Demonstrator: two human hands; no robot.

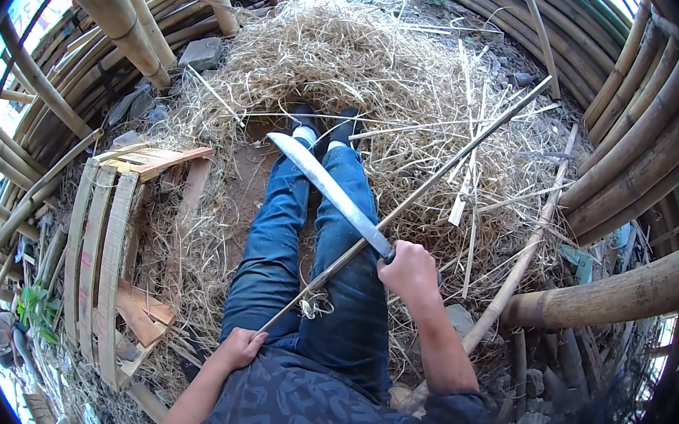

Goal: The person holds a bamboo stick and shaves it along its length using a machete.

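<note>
Silver-grey blade [330, 187], brown stick [410, 205] — faded blue jeans [265, 266], dark shirt [304, 413] with paler print — straw-yellow shavings [314, 46].

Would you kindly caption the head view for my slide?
Amid pale shavings, a seated person's right hand holds a machete, the left hand a long, slender stick.

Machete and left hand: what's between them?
Head view: the lower stretch of the stick, running from the left hand up to the machete across the jeans; pale strands show beside it.
</note>
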